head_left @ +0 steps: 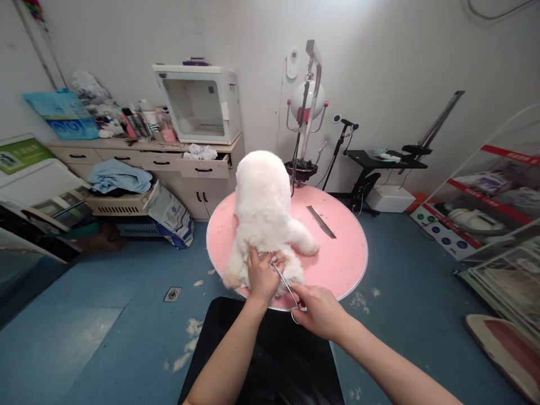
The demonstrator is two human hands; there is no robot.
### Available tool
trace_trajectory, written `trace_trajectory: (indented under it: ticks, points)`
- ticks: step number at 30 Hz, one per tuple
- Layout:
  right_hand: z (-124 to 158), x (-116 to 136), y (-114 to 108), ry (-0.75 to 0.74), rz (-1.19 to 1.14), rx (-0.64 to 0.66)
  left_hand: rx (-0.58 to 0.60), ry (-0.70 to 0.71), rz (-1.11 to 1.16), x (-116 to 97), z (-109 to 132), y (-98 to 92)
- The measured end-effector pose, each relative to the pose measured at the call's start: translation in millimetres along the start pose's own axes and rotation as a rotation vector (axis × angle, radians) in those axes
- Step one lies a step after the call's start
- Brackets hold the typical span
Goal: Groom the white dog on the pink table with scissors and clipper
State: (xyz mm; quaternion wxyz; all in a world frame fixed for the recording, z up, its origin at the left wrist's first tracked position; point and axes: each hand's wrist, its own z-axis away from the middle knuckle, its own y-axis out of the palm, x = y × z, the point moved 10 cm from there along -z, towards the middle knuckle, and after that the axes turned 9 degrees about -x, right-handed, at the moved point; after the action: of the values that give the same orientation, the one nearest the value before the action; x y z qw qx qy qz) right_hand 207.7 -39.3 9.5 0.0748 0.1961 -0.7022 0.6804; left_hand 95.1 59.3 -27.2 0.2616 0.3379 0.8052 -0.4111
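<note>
A white, fluffy dog (pixel 264 197) is on a round pink table (pixel 346 259), with one leg stretched out to the right. My left hand (pixel 262 275) presses into the fur at the dog's near end, its fingers closed around fur beside a reddish patch. In my right hand (pixel 318 309) is a slim pair of metal scissors (pixel 287 284), held by the finger loops. The scissors' tips reach the fur right beside my left fingers and are partly hidden there. A metal comb (pixel 320 222) lies on the table to the right of the dog.
A grooming post (pixel 314 101) rises behind the table. Drawers (pixel 206 169) with a white cabinet (pixel 202 107) on top stand back left. To the right are a black stand (pixel 386 160) and a shelf rack (pixel 476 208). Cut fur (pixel 188 343) litters the floor.
</note>
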Motion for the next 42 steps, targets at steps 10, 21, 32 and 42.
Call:
trace_trajectory:
  ticks: [10, 21, 32, 42]
  points:
    - [-13, -13, -17, 0.198, -0.073, -0.036, -0.004, -0.058, 0.016, 6, -10, 11.0]
    - [13, 27, -12, -0.257, 0.217, -0.436, 0.046, -0.397, 0.813, 15, 31, -28.6]
    - [33, 23, 21, -0.249, 0.165, -0.51, -0.104, -0.607, 0.959, 33, 13, -67.3]
    - [64, -60, 39, 0.299, -0.281, -0.516, 0.105, -0.492, 0.146, 233, -33, -192.1]
